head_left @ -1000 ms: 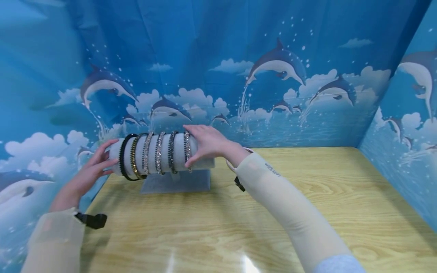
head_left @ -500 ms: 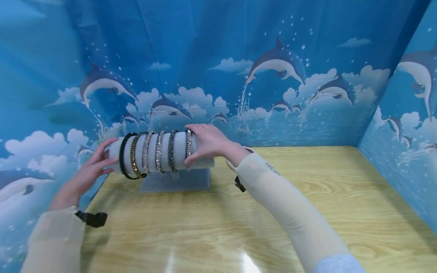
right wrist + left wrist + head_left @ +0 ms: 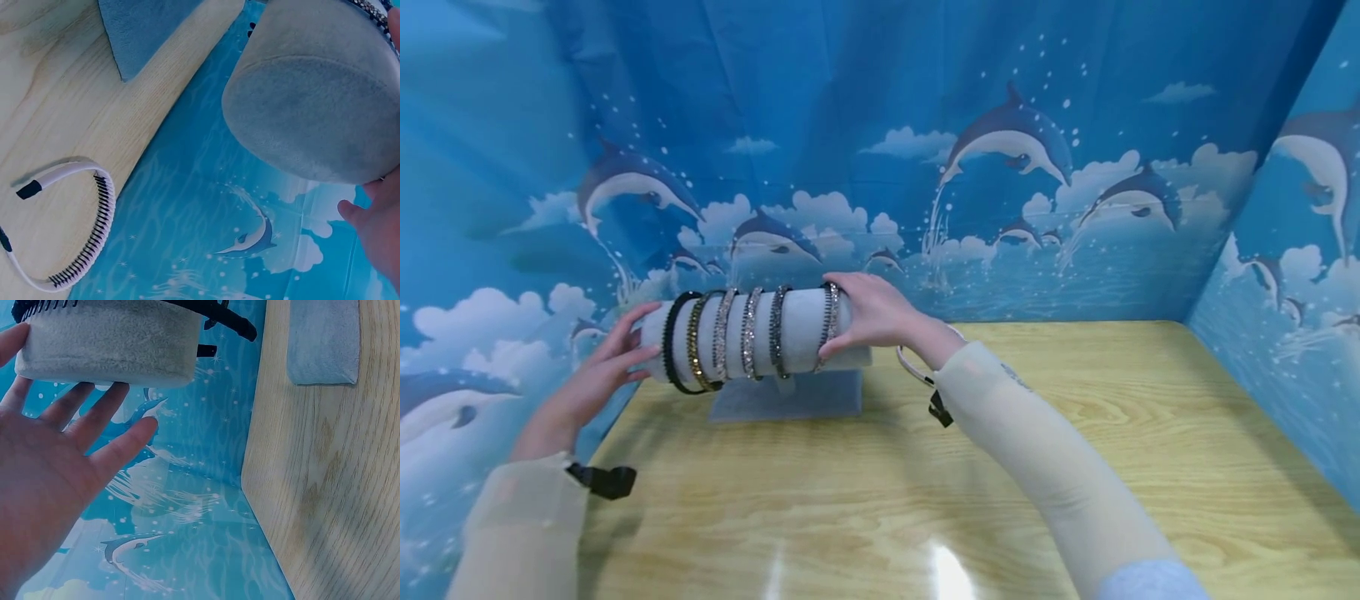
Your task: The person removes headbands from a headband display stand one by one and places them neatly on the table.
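Note:
A grey padded roll [image 3: 801, 333] lies level on its display stand, whose flat base [image 3: 786, 398] rests on the table. Several headbands circle it, among them a black one [image 3: 668, 346] and a gold chain-like one [image 3: 693, 342] towards the left. At the roll's left end my left hand [image 3: 597, 379] holds it, thumb in front and fingers at the end face. My right hand [image 3: 876, 310] pinches a sparkling toothed headband [image 3: 830, 312] near the right end, thumb in front and fingers over the top. The roll's bare right end shows in the right wrist view.
A white toothed headband [image 3: 107, 209] lies on the wooden table [image 3: 1037, 467] to the right of the stand, partly behind my right wrist in the head view. Dolphin-printed blue sheets [image 3: 865, 125] enclose the back and sides.
My right hand has slid the sparkling headband rightwards along the roll, widening the gap to its neighbour. The left hand and the other headbands stay in place.

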Motion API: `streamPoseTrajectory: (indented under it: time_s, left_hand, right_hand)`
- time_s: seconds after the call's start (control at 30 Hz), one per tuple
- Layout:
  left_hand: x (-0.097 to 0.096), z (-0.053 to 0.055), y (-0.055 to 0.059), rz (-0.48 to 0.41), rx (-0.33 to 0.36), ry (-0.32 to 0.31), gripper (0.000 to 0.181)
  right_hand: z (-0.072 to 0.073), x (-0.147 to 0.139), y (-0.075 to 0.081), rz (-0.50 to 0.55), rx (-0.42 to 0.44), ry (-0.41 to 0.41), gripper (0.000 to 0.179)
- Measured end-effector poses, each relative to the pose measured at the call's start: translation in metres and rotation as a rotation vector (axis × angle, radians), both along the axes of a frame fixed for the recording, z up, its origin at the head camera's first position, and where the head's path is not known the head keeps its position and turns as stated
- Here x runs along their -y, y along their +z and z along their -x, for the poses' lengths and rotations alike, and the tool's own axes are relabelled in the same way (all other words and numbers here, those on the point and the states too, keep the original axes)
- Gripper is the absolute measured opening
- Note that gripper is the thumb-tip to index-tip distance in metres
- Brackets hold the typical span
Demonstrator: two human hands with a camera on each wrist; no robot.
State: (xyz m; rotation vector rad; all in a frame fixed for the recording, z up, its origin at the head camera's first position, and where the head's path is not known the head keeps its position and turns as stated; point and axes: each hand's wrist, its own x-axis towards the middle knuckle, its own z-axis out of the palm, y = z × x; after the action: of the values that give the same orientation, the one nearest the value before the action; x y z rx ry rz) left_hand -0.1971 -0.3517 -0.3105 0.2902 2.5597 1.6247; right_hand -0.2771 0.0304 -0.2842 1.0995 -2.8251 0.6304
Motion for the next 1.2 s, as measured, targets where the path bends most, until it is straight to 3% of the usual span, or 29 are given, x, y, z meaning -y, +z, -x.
streamPoseTrajectory:
  time_s: [0.27,0.93,1.2]
  left_hand:
    - [-0.001,-0.001,0.001,-0.005,0.030,0.008,0.061]
    - [0.000,-0.001,-0.001,-0.005,-0.003,0.007,0.060]
    - [-0.001,-0.002,-0.001,-0.008,0.010,0.004,0.060]
  right_hand:
    - [0.000,-0.011,-0.007,0.081,0.037,-0.018,0.107]
    - [-0.005,-0.038,-0.023,0.268,0.180,-0.055,0.109]
    - [-0.007,-0.047,-0.034,0.346,0.169,-0.068,0.111]
